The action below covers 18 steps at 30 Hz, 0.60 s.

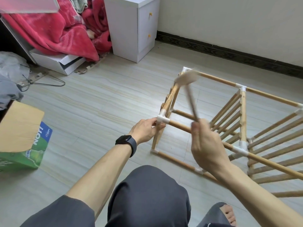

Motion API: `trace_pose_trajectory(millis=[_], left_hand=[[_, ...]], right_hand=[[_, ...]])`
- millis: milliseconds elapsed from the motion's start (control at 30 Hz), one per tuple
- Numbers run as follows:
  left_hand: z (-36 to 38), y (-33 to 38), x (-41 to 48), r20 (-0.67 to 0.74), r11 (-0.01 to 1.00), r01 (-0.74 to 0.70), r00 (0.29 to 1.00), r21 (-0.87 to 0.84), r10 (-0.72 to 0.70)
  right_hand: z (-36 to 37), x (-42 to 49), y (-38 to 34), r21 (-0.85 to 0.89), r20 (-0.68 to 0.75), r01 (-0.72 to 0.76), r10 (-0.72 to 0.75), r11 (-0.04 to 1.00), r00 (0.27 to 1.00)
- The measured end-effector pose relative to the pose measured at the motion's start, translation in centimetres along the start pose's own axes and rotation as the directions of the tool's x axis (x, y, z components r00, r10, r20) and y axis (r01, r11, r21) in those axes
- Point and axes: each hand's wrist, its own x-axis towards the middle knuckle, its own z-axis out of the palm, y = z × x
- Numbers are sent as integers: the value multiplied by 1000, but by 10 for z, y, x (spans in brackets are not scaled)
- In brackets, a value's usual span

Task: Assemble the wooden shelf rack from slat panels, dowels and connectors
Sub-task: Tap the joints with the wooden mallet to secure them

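The wooden shelf rack (242,115) lies on its side on the floor, its dowels joined by white plastic connectors and slat panels fitted between them. My left hand (145,130) grips the near top corner connector (162,118). My right hand (206,143) holds the handle of a mallet (186,79). The mallet's head is blurred by motion and sits at the far top corner connector (186,69). A slat panel (227,115) stands inside the frame behind my right hand.
A green and blue cardboard box (23,138) with an open flap stands at the left. A white cabinet (132,27), a red blanket (54,30) and a wire hanger (47,81) lie beyond. My knees fill the bottom of the view. Pale floor stretches between box and rack.
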Motion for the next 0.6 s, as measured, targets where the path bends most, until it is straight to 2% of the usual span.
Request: trace_pose_trajectory(millis=[33, 67, 100, 167, 200, 233, 267, 300, 333, 367, 433, 500, 533, 600], left_hand=[[0, 0, 0, 14, 1000, 5, 1000, 7, -5], [0, 0, 1, 18, 1000, 12, 1000, 20, -13], [0, 0, 2, 20, 1000, 12, 1000, 22, -13], [-1, 0, 1, 14, 1000, 6, 1000, 16, -6], [-2, 1, 1, 11, 1000, 6, 1000, 15, -6], [-2, 2, 0, 16, 1000, 8, 1000, 9, -8], [-3, 3, 0, 27, 1000, 11, 1000, 5, -11], [-3, 4, 0, 35, 1000, 18, 999, 5, -18], [-3, 5, -1, 36, 1000, 28, 999, 6, -29], [-2, 6, -2, 36, 1000, 31, 999, 4, -31], [-4, 8, -4, 34, 1000, 19, 999, 1, -19], [-6, 9, -4, 53, 1000, 23, 998, -19, -22], [-10, 10, -4, 78, 999, 36, 996, -26, -34], [-21, 13, -5, 168, 997, 68, 984, -19, -64]], right_hand=[[2, -1, 2, -175, 178, -31, 63, 984, 982], [3, -2, 5, -261, 253, -67, 135, 963, 958], [4, -1, 9, -265, 228, -61, 124, 962, 966], [4, -3, 7, -34, -17, 6, -6, 999, 1000], [5, -5, 7, 10, -49, 25, -24, 1000, 998], [5, -5, 8, -13, -1, 22, -22, 1000, 1000], [6, -4, 10, -107, 115, -16, 28, 994, 993], [6, -4, 13, -249, 256, -39, 105, 968, 961], [6, -3, 17, -306, 328, -66, 170, 950, 929], [5, -1, 21, -286, 323, -82, 176, 955, 930], [2, 7, 22, -153, 132, -93, 113, 984, 985], [1, 13, 25, -116, -14, -82, 81, 990, 997], [1, 16, 27, -120, -27, -99, 97, 988, 995], [3, 20, 33, -122, 79, -244, 255, 962, 964]])
